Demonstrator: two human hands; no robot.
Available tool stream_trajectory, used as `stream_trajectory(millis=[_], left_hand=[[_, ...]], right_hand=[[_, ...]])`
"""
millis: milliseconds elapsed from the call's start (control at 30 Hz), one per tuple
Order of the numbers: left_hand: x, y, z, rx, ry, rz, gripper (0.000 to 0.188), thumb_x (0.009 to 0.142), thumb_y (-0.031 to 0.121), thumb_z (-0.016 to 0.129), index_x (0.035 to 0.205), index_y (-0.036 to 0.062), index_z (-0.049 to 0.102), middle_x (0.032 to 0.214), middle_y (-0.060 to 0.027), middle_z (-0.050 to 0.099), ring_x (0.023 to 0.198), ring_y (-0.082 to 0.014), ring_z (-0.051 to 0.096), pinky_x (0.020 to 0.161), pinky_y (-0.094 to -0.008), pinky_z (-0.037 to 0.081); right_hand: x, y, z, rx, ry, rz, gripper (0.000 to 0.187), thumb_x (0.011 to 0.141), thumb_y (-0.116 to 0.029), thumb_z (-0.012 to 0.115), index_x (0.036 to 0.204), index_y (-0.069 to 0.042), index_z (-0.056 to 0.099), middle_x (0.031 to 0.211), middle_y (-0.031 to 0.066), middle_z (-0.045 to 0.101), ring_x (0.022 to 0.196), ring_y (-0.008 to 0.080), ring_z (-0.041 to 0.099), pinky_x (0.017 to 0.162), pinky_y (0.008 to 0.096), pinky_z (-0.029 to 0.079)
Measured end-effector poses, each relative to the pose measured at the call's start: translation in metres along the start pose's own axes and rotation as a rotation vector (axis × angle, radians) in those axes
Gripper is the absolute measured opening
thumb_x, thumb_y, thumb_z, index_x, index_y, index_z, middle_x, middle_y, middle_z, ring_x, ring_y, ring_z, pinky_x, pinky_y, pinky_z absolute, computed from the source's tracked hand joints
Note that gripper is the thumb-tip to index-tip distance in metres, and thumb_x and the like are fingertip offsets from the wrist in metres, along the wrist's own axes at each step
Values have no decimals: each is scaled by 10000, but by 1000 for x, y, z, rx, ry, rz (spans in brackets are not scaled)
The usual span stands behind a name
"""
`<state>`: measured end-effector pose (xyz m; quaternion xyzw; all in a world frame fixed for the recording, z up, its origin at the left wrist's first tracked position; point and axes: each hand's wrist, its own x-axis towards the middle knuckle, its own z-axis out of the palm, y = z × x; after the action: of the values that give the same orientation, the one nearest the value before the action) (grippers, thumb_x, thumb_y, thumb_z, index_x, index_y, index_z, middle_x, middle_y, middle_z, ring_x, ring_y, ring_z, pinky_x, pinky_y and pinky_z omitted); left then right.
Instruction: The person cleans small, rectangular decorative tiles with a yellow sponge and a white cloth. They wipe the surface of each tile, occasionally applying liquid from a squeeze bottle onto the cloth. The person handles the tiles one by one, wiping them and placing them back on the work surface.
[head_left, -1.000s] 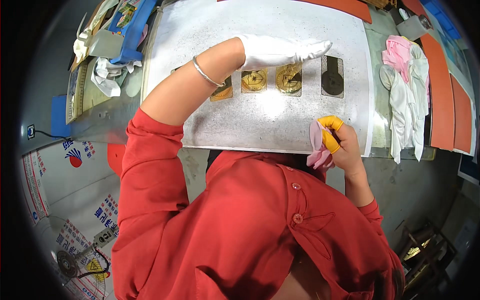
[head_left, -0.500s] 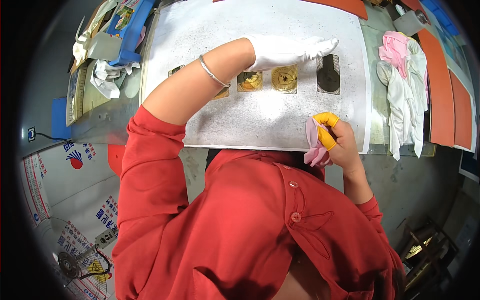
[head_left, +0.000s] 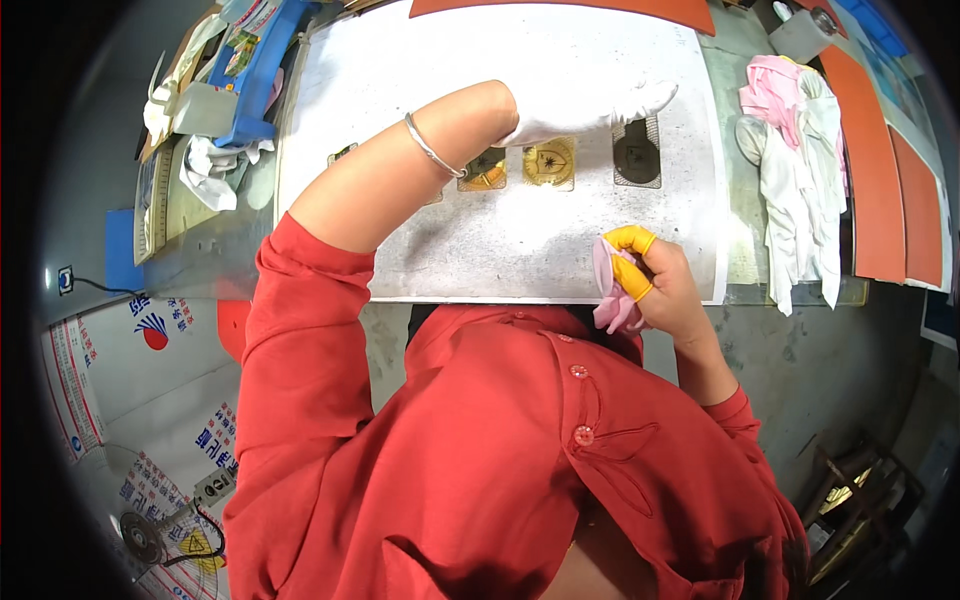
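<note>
My left hand (head_left: 585, 108) wears a white glove and reaches across the white sheet (head_left: 450, 255) to the right. Its fingers are stretched out, just above the top of a dark rectangular plate (head_left: 637, 155) with a patterned border. Glare blurs the finger outlines. Below the glove lie a gold plate with an emblem (head_left: 549, 163) and a black-and-gold plate (head_left: 484, 170), partly hidden by my wrist. Near the sheet's front edge, my right hand (head_left: 668, 285), with yellow finger cots on thumb and forefinger, pinches a crumpled pink cloth (head_left: 617, 308).
White gloves (head_left: 795, 215) and a pink cloth (head_left: 772, 95) lie at the right, beside orange boards (head_left: 868, 180). A blue tray (head_left: 243, 118) and a white cloth (head_left: 212, 172) are at the left. A fan (head_left: 140, 535) stands low at the left.
The view has shifted a little, so the plates and sheet sit further left. My gloved left hand has moved slightly right over the plates. My right hand keeps its pinch on the pink cloth.
</note>
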<state>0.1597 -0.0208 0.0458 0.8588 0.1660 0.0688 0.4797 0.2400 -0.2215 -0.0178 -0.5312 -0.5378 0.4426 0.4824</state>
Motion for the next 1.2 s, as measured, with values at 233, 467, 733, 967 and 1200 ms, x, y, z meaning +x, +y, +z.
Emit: stream_trajectory(millis=[233,467,733,967,1200], left_hand=[[10,25,12,30,-30,-13,497,871,428,459,1176,38,506,1162,-123,536,1018,-239,500,908,-322,371],[25,23,21,-129,-315,-121,652,882,521,347,1365,88,283,1423,-95,249,1314,-223,221,1064,-306,180],[32,37,29,-174,-252,-250,548,911,432,386,1343,98,338,1399,-69,309,1287,-166,275,1061,-288,197],[45,23,27,-128,-416,-88,794,832,631,340,1377,64,230,1436,-133,197,1323,-269,181,1067,-353,160],[33,32,21,-234,-300,-147,585,892,445,426,1352,101,321,1402,-58,304,1282,-182,280,1045,-301,228]], right_hand=[[1,-1,-2,-29,-23,-50,119,858,-36,451,930,1,538,658,52,559,569,125,557,543,247,452],[-1,2,-1,49,5,-12,164,814,-102,492,926,-1,556,663,61,550,574,135,531,561,247,416],[0,0,-2,2,-1,-119,96,857,-24,449,892,-14,538,652,48,557,554,133,547,543,255,448],[-5,2,-5,169,15,9,129,846,-35,481,953,-7,547,762,39,585,651,108,558,603,245,455],[-77,-22,-129,770,623,173,363,761,-134,555,1082,32,515,965,111,590,860,194,592,745,318,499]])
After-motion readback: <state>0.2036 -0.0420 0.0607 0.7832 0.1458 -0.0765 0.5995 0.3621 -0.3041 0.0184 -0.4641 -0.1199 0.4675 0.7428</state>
